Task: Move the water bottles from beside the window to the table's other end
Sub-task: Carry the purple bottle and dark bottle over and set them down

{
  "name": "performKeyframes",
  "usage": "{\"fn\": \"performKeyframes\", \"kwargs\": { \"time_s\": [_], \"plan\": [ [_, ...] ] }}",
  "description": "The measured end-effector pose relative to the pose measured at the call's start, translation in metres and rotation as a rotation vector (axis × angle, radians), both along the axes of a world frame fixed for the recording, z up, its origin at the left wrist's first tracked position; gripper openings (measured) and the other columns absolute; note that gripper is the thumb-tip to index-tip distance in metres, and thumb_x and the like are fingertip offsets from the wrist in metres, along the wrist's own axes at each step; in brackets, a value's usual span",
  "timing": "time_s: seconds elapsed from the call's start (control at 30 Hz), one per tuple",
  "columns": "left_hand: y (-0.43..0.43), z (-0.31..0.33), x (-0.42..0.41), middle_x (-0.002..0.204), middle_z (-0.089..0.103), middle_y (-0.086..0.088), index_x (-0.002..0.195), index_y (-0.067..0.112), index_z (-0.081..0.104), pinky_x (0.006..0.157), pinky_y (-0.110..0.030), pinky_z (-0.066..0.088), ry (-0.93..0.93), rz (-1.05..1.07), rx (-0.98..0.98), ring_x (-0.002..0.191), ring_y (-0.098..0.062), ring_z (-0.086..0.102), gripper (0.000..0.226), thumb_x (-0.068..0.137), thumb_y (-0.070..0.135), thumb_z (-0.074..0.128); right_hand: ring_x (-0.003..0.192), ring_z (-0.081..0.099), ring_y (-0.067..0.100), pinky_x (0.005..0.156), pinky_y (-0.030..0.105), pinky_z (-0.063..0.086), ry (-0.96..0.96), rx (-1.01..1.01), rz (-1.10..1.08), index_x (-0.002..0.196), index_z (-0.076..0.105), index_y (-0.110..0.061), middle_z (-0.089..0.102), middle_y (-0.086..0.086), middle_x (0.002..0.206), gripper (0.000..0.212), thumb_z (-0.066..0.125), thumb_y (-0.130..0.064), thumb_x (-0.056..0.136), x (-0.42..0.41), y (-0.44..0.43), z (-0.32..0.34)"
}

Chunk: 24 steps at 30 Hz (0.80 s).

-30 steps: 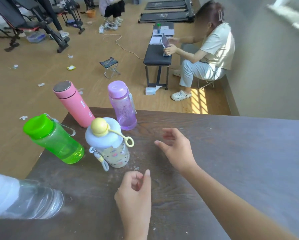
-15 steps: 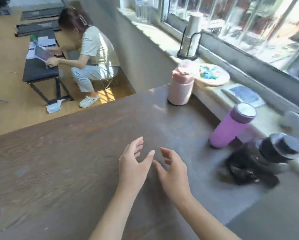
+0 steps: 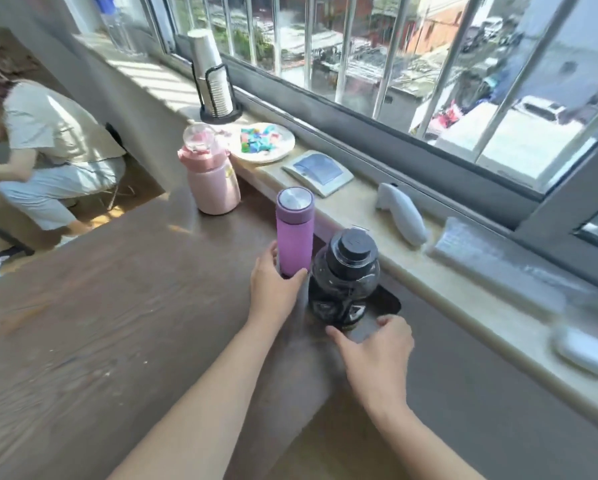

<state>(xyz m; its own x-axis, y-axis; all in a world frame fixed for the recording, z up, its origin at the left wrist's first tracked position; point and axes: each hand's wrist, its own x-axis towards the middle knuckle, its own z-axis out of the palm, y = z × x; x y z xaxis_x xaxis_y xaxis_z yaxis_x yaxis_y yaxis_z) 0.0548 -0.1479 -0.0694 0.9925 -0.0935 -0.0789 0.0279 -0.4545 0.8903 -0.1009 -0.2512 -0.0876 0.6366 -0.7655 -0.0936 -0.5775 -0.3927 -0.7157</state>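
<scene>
Three bottles stand at the window end of the brown table (image 3: 100, 323). My left hand (image 3: 273, 282) wraps around the base of the purple flask (image 3: 295, 233), which has a silver lid. Just right of it stands a black round-bellied bottle (image 3: 346, 282). My right hand (image 3: 377, 351) is open, fingers spread, close to the black bottle's base; whether it touches is unclear. A pink bottle (image 3: 212, 181) with a clear domed lid stands farther back near the sill.
The window sill (image 3: 412, 271) carries a stack of paper cups (image 3: 212, 81), a plate of coloured bits (image 3: 263, 143), a small device (image 3: 316, 171), a white handle-shaped object (image 3: 401, 213) and packets. A person (image 3: 48, 150) sits at the left beyond the table.
My view swung from the table's far end, with several bottles, to the window side. Both hands reached forward; the left hand closed around the purple flask, the right came up to the black bottle.
</scene>
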Motion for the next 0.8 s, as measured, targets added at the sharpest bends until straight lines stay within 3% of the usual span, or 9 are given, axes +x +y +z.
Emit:
{"fn": "performKeyframes", "kwargs": {
  "time_s": [0.07,0.13,0.27,0.33,0.47,0.53,0.63,0.7,0.8],
  "plan": [
    [-0.007,-0.002,0.006,0.129,0.075,-0.012,0.140,0.014,0.063,0.106,-0.048,0.055,0.004,0.015,-0.019,0.121,-0.029,0.071,0.067,0.079,0.020,0.089,0.134,0.047,0.030,0.110,0.048,0.044,-0.018,0.007,0.078,0.144,0.047,-0.007,0.055,0.009,0.139,0.108,0.095,-0.051,0.059,0.007,-0.010,0.002],
    [-0.010,-0.003,0.011,0.121,0.078,-0.011,0.133,0.016,0.066,0.101,-0.048,0.058,-0.002,0.029,-0.017,0.112,-0.030,0.074,0.061,0.077,0.023,0.089,0.142,0.046,0.021,0.116,0.043,0.040,-0.126,0.129,0.224,0.152,0.042,-0.017,0.053,0.000,0.148,0.114,0.099,-0.036,0.056,0.017,-0.022,0.004],
    [-0.012,-0.005,0.024,0.120,0.080,-0.008,0.132,0.017,0.067,0.101,-0.046,0.060,-0.003,0.043,-0.056,0.111,-0.025,0.075,0.070,0.068,0.020,0.094,0.124,0.044,-0.027,0.097,-0.003,0.035,-0.234,0.348,0.443,0.145,0.034,-0.040,0.050,-0.033,0.139,0.110,0.101,-0.016,0.061,0.031,-0.051,-0.003],
    [-0.010,-0.007,0.029,0.113,0.081,-0.002,0.127,0.019,0.069,0.098,-0.043,0.061,-0.006,0.051,-0.067,0.105,-0.021,0.076,0.069,0.064,0.019,0.096,0.119,0.042,-0.033,0.090,-0.009,0.032,-0.219,0.353,0.507,0.145,0.030,-0.042,0.048,-0.033,0.141,0.113,0.102,-0.022,0.061,0.035,-0.062,-0.005],
    [-0.002,-0.011,0.032,0.087,0.071,0.022,0.107,0.034,0.067,0.087,-0.030,0.061,0.000,0.073,-0.091,0.085,-0.004,0.074,0.059,0.059,0.017,0.099,0.121,0.046,-0.028,0.090,-0.007,0.035,-0.214,0.326,0.528,0.144,0.034,-0.049,0.054,-0.032,0.138,0.112,0.103,-0.030,0.057,0.039,-0.069,-0.004],
    [0.005,-0.007,0.030,0.085,0.065,0.030,0.093,0.045,0.061,0.078,-0.017,0.056,-0.009,0.098,-0.113,0.077,0.016,0.066,0.059,0.060,0.013,0.098,0.120,0.050,-0.025,0.089,-0.005,0.038,-0.235,0.275,0.503,0.134,0.038,-0.060,0.058,-0.030,0.136,0.105,0.102,-0.032,0.055,0.040,-0.064,-0.003],
    [0.024,0.002,0.022,0.089,0.066,0.030,0.095,0.044,0.061,0.065,0.000,0.049,-0.046,0.134,-0.157,0.072,0.026,0.065,0.062,0.062,0.008,0.097,0.120,0.058,-0.013,0.093,0.008,0.046,-0.273,0.221,0.454,0.125,0.048,-0.057,0.064,-0.024,0.131,0.094,0.101,-0.038,0.050,0.042,-0.051,-0.005],
    [0.046,0.009,0.014,0.094,0.069,0.027,0.106,0.033,0.066,0.065,0.002,0.048,-0.072,0.168,-0.192,0.075,0.027,0.065,0.061,0.062,0.005,0.097,0.116,0.061,-0.010,0.095,0.020,0.049,-0.285,0.212,0.443,0.126,0.052,-0.051,0.066,-0.023,0.127,0.093,0.101,-0.044,0.047,0.047,-0.039,-0.007],
    [0.094,0.021,-0.002,0.101,0.079,0.015,0.111,0.026,0.070,0.075,-0.007,0.056,-0.085,0.228,-0.218,0.085,0.013,0.073,0.060,0.062,0.005,0.098,0.114,0.065,-0.005,0.097,0.032,0.054,-0.283,0.210,0.483,0.130,0.053,-0.045,0.068,-0.022,0.127,0.098,0.100,-0.050,0.044,0.055,-0.015,-0.011]
  ]
}}
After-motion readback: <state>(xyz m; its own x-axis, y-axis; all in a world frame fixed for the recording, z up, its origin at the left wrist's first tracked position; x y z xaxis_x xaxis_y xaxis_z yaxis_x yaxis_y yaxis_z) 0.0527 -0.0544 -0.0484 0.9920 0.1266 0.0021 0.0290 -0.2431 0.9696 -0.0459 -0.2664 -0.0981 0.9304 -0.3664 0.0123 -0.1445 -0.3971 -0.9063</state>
